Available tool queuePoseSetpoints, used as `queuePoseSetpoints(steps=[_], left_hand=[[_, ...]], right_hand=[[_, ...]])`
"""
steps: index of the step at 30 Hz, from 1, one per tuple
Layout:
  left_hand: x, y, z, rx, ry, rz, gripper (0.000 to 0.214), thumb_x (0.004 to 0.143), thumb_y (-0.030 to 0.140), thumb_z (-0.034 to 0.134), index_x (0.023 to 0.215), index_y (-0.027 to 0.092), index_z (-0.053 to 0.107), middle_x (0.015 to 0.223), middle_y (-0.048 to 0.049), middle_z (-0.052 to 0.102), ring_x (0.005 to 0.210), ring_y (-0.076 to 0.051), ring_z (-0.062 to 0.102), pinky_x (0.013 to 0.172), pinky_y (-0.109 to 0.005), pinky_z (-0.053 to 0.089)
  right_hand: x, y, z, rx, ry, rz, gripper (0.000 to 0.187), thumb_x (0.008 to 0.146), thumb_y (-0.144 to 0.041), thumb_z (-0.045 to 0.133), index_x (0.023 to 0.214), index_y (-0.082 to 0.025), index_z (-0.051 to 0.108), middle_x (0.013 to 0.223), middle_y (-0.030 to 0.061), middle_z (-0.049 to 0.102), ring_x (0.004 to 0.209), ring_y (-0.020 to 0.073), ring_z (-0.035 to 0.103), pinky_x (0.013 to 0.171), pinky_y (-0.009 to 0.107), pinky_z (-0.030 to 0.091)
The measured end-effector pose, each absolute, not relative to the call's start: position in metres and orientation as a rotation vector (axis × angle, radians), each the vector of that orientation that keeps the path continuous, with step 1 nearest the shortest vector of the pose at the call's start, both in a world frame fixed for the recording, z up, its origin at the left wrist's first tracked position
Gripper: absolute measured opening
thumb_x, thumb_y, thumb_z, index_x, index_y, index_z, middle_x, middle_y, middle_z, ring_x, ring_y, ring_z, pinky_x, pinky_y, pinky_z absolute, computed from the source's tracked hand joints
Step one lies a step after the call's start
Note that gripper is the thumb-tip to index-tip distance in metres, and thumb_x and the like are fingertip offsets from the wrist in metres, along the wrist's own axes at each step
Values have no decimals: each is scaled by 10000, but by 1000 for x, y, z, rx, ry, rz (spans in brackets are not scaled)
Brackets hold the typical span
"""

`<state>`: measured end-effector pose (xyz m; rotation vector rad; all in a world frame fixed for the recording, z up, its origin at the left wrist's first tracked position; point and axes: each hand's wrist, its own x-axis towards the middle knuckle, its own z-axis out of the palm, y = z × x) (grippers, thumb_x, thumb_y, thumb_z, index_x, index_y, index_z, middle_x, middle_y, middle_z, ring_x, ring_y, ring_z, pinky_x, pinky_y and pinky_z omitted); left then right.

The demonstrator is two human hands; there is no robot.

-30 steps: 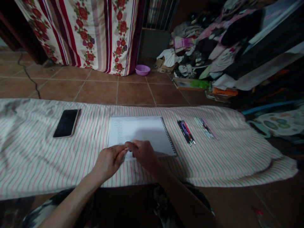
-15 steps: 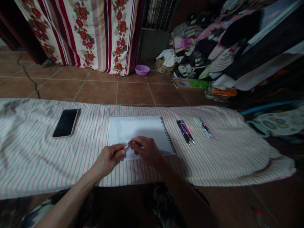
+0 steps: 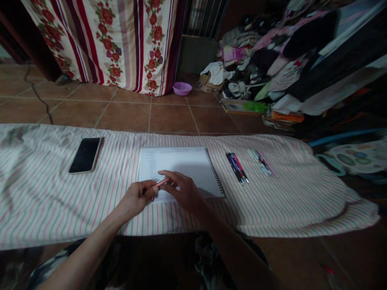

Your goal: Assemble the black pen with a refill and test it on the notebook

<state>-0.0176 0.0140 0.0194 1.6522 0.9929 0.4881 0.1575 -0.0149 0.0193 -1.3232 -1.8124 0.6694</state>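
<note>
A slim pinkish pen (image 3: 162, 182) is held at a slant above the lower left part of a spiral-bound notebook (image 3: 184, 161). My left hand (image 3: 139, 196) pinches its lower left end between thumb and fingers. At the other end, my right hand (image 3: 181, 189) has its thumb and fingers around the pen, the index finger stretched along above it. The open page is mostly white, with a printed column at its left side and the spiral on the right. Both hands cast a shadow over the paper.
A striped cloth (image 3: 115, 217) covers the low surface. On it lie a phone (image 3: 86, 155) at left, dark and red pens (image 3: 237, 168) right of the notebook, and pale pens (image 3: 263, 163) farther right. A purple basin (image 3: 182, 89) stands on the tiled floor beyond.
More of the pinkish pen shows between my hands now. My right index finger has straightened out, and my left hand has shifted slightly left. The pens and phone lie as before.
</note>
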Motion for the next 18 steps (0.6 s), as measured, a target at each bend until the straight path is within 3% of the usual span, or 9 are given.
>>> queuePoseSetpoints(steps=[4, 9, 14, 16, 18], left_hand=[[-20, 16, 24, 1653, 960, 437, 328, 846, 387, 438, 704, 132, 587, 564, 25, 450, 514, -86, 380, 479, -214, 312], [-23, 13, 27, 1874, 1017, 390, 315, 859, 371, 424, 1018, 152, 585, 614, 18, 567, 567, -119, 501, 564, -231, 380], [-22, 10, 24, 1998, 973, 377, 320, 874, 359, 389, 955, 163, 629, 736, -11, 623, 652, -136, 544, 609, -232, 396], [-22, 12, 22, 1985, 975, 376, 322, 874, 362, 391, 929, 157, 633, 703, -8, 601, 632, -129, 522, 585, -227, 383], [-22, 14, 19, 1917, 972, 389, 322, 869, 376, 404, 886, 149, 631, 653, 1, 559, 597, -117, 486, 548, -222, 360]], right_hand=[[161, -13, 18, -1244, -1902, 594, 227, 889, -299, 482, 906, -168, 667, 751, 48, 675, 698, 135, 619, 660, 229, 463], [161, -16, 23, -1391, -1977, 605, 264, 890, -313, 473, 822, -149, 669, 683, 34, 662, 567, 104, 579, 558, 200, 407], [156, -16, 20, -1572, -2019, 577, 303, 877, -313, 481, 680, -144, 637, 620, 30, 642, 579, 126, 575, 551, 220, 371], [153, -16, 17, -1612, -1986, 641, 290, 882, -309, 475, 715, -142, 643, 612, 28, 639, 562, 126, 573, 541, 221, 373], [152, -17, 15, -1586, -1900, 719, 223, 871, -315, 504, 919, -148, 644, 653, 21, 656, 575, 127, 589, 557, 218, 402]])
